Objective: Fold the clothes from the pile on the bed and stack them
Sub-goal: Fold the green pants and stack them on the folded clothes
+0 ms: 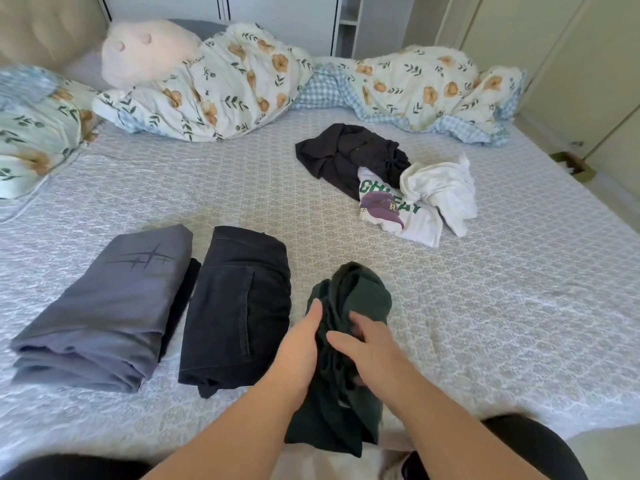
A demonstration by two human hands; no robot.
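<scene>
Dark green garment bunched between both hands, left hand and right hand gripping it

White tee far fwd-right of hands: green letters, partly hidden, "CHI…" over "…FAY". Purple cap graphic on it w/ "R".

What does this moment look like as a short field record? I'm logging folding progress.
in hands: dark green garment, bunched, not yet folded
left hand: gripping its left side
right hand: gripping its right side
folded: grey garment and black trousers, side by side
unfolded pile: black garment, printed white shirt, plain white garment
surface: patterned bedsheet
</scene>
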